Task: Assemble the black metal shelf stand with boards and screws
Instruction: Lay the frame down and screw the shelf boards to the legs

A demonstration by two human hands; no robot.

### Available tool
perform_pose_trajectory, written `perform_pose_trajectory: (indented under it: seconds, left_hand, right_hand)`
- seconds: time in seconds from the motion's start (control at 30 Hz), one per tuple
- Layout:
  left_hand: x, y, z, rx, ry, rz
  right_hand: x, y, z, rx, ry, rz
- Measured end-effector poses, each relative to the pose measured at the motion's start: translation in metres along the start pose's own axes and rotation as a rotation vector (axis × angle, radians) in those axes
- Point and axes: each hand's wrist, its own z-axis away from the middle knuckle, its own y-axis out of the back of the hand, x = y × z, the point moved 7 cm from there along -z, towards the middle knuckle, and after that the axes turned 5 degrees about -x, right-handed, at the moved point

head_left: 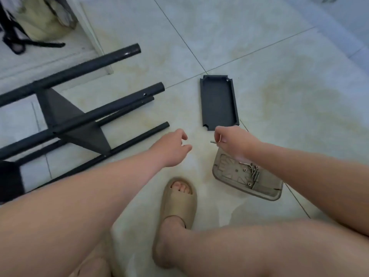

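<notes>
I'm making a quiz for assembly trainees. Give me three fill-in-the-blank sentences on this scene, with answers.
1. The right hand pinches a small ____.
2. The spare screws lie in a beige ____.
3. The left hand, fingers relaxed, holds ____.
Missing words: screw; tray; nothing.

Right hand pinches a screw near the black board.

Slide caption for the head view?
Right hand pinches a screw near the screw tray; left hand open beside the black frame and shelf board on the floor.
</notes>
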Motion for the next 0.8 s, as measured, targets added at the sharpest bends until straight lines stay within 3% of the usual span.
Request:
perform_pose_trajectory:
  seconds: [0.17, 0.37, 0.53, 0.67, 0.8]
  left_hand:
    - [-0.03, 0.095, 0.056, 0.189, -0.016, -0.081]
    - [-0.108, 0.169, 0.125, 0.429, 0.042, 0.15]
    - [-0.173, 0.21, 0.16, 0.604, 0.103, 0.255]
    - [-0.224, 0.226, 0.167, 0.651, 0.183, 0.295]
    - [-0.253, 0.228, 0.152, 0.598, 0.239, 0.282]
  right_hand:
    - [-0.103, 0.04, 0.015, 0.048, 0.091, -0.202]
    - [-0.215, 0.055, 0.027, 0.057, 0.181, -0.491]
    - [-0.292, 0.047, 0.016, -0.032, 0.275, -0.604]
    - [-0.339, 0.037, -0.003, -0.09, 0.32, -0.57]
    - [-0.36, 0.024, -0.018, -0.115, 0.339, -0.515]
